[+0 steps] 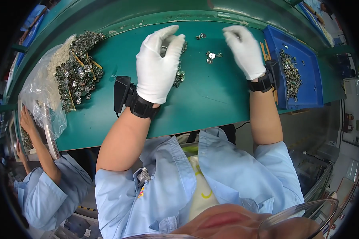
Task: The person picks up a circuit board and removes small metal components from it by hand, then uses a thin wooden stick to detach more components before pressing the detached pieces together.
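Note:
My left hand (158, 65), in a white glove, is curled above the green tabletop (211, 95). Small round metal parts (163, 50) show in the gap between its thumb and fingers. More shiny parts (179, 77) lie beside and partly under this hand. My right hand (245, 51), also gloved in white, is over the table farther right with its fingers bent together. Its fingertips are slightly smeared, and what they hold, if anything, cannot be seen. Between the hands lie a few loose metal discs (211, 55) and a smaller cluster (201, 36) farther back.
At left, a large heap of metal parts (77, 77) with thin yellowish strips spills from a clear plastic bag (38, 87). A blue tray (316, 75) at right contains many similar parts. A green raised edge (167, 18) runs along the back. Another person's hand (27, 119) works at far left.

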Motion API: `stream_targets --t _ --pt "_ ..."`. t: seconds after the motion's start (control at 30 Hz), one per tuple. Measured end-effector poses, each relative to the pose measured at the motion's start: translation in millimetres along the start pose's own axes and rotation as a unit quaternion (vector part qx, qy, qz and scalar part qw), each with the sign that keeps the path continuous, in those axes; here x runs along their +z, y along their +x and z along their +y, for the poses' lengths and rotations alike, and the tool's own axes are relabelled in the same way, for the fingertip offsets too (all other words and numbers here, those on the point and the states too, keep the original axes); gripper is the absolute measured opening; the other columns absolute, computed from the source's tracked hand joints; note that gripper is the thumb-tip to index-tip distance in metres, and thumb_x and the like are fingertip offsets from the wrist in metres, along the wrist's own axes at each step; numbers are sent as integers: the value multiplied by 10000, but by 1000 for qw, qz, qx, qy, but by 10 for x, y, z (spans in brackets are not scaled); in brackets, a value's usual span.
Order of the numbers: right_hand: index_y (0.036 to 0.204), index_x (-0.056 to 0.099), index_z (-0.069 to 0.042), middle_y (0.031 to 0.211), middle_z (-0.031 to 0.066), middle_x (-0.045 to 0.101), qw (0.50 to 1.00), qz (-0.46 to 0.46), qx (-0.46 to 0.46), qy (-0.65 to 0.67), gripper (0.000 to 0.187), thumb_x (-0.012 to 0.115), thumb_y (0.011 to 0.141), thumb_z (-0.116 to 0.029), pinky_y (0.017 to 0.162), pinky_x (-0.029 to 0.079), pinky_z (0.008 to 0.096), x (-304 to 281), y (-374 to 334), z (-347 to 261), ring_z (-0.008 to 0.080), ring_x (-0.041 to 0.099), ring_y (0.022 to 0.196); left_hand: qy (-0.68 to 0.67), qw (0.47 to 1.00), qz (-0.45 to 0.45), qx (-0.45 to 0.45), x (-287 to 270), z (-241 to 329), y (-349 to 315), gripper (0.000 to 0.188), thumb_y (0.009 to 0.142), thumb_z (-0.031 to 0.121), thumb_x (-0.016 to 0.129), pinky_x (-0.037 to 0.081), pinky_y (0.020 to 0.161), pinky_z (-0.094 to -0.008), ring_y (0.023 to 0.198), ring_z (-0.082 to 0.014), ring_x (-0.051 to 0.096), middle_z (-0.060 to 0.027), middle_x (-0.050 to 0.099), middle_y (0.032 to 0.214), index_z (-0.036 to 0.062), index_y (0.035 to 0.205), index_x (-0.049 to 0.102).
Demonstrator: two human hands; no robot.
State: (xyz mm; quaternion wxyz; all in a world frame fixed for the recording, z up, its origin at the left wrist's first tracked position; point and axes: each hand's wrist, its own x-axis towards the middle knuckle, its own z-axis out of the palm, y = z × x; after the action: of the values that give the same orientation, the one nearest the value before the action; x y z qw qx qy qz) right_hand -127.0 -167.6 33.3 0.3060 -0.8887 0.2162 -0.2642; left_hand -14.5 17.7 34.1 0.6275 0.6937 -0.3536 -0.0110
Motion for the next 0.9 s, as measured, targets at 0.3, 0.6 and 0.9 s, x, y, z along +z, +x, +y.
stream_targets --t 0.3,0.6,0.9 --pt "1174 538 -54 1078 151 553 962 -69 -91 -247 641 657 720 -491 841 436 382 418 -59 -142 323 528 987 -135 989 14 -62 14 -192 72 208 856 129 598 465 746 -225 815 -92 587 -64 646 904 -1 1016 622" --pt "1087 590 -75 1021 129 566 940 -132 -174 -261 622 652 688 -548 816 447 393 456 109 -104 310 537 959 -169 983 30 -69 -52 -316 182 206 856 129 594 457 727 -219 790 -80 571 -43 647 900 -12 1003 623" --pt "890 642 -93 929 102 594 951 -136 -165 -225 397 594 778 -470 757 468 389 511 26 -151 290 563 903 -162 983 18 -86 -64 -351 214 223 873 163 569 440 728 -211 788 -80 568 -29 637 891 0 1012 630"
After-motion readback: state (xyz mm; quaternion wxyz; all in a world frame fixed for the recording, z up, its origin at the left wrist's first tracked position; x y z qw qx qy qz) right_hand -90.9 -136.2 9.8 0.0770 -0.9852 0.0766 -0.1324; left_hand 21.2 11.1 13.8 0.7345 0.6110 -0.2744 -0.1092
